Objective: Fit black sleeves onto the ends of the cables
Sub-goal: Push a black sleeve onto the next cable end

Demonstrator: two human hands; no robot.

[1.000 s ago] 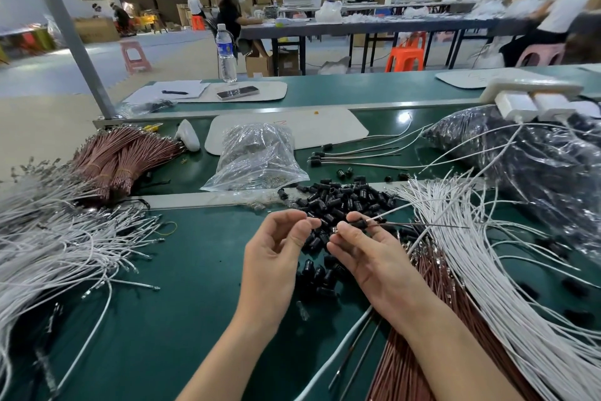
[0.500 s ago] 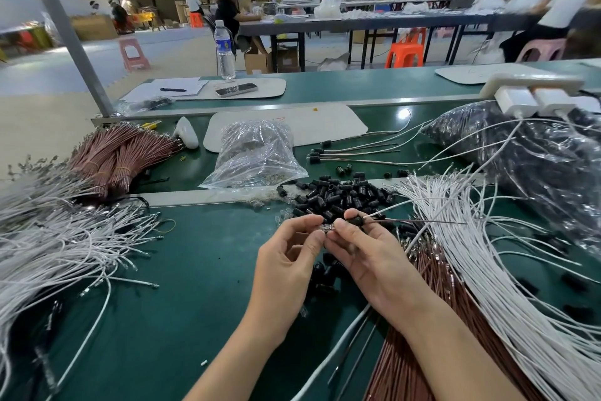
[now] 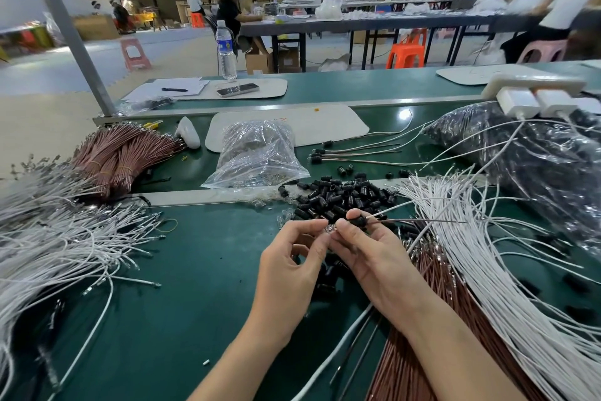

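Observation:
My right hand (image 3: pixel 370 257) pinches a black sleeve (image 3: pixel 359 222) between thumb and fingers, with a white cable and a thin dark cable (image 3: pixel 419 221) sticking out of it to the right. My left hand (image 3: pixel 292 267) pinches a small clear part (image 3: pixel 329 229) right at the sleeve's left end. Just behind the hands lies a pile of loose black sleeves (image 3: pixel 338 196). Several finished cables with sleeves (image 3: pixel 344 153) lie further back. White cables (image 3: pixel 487 254) and brown cables (image 3: pixel 426 329) fan out on the right.
A clear bag of small parts (image 3: pixel 257 153) sits behind the pile. Brown bundles (image 3: pixel 120 157) and white cables (image 3: pixel 52 238) fill the left side. A big black plastic bag (image 3: pixel 520 153) and a white power strip (image 3: pixel 533 92) stand at the right. The green table (image 3: pixel 182 296) shows bare at front left.
Both hands have lifted slightly away from the sleeve pile and closed together. The left fingertips now meet the sleeve's end held by the right hand.

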